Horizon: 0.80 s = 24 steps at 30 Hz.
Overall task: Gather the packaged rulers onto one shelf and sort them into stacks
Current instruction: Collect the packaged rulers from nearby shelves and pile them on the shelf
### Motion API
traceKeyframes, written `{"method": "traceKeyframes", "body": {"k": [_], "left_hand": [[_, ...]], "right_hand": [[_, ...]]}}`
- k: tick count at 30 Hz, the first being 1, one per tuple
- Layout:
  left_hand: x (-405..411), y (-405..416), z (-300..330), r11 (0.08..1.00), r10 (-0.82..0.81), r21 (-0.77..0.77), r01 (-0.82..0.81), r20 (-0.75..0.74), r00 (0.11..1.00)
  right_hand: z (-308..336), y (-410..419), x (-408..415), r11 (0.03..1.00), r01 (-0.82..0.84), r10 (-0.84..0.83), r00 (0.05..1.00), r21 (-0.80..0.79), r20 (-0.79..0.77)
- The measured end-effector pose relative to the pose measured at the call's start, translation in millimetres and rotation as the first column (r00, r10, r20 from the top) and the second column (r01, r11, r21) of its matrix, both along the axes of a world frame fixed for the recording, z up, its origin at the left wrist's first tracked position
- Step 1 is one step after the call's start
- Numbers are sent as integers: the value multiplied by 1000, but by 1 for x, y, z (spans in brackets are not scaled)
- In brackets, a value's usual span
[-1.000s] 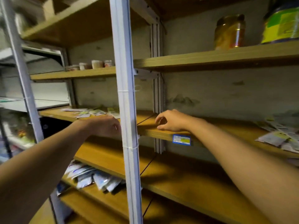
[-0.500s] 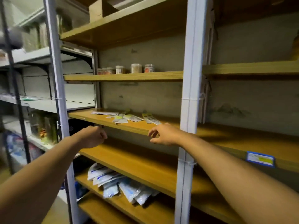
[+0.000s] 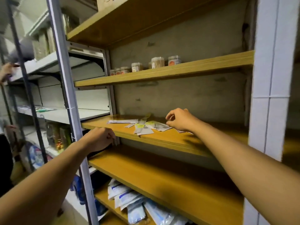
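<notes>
Since half a second ago the right hand (image 3: 180, 120) has gone past the shelf lip and now hovers over the right end of the packaged rulers (image 3: 146, 126), while the left hand (image 3: 99, 139) has come to the front edge of the same wooden shelf (image 3: 170, 140). The rulers lie fanned and overlapping in a loose scatter near the middle of that shelf, none stacked yet. The right grip is half curled, fingertips pinched toward each other just above a packet; whether it touches one I cannot tell. The left grip is clenched and holds nothing visible. The step is best done by sliding the flat packets together before lifting, since the thin sleeves probably slip. More packets (image 3: 129, 200) lie on the bottom shelf.
</notes>
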<state>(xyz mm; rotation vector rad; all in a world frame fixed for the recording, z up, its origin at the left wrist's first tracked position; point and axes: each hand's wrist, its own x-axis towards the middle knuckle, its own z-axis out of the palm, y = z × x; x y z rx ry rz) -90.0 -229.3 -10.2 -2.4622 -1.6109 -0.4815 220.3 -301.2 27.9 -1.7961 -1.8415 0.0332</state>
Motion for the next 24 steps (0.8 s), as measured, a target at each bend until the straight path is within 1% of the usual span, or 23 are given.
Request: {"method": "traceKeyframes", "body": {"k": [2,4,7,9,13,15,17,20,24], "left_hand": [[3,30,4,1000,-3,21,3,-23,1000],[7,56,4,999,-11,41,12,-7,1000],[15,85,-1,998,-58,39,57,6,998],[15,105,-4,996,-84,36,84,9,996],[5,156,-4,997,-82,8,82,53,995],[-1,181,-6,997,-79,15,78,47,996],[-4,203,-5,997,-77,14,76,45,996],[0,235,-1,996,-86,-12,86,5,996],[14,270,2,981,-173,-100,168,-50,984]], "right_hand": [[3,30,3,1000,18,-19,999,-5,-27],[3,57,6,998,53,-53,998,-24,-23],[-1,95,5,991,80,-80,997,-109,6],[-7,118,0,980,90,-80,995,-179,62],[-16,162,-14,959,101,-54,982,-264,180],[-20,179,-19,941,134,-51,964,-311,260],[-22,190,-22,917,174,-64,952,-360,298],[-15,196,-23,894,221,-117,955,-391,271],[-11,201,-23,873,273,-223,960,-405,169]]}}
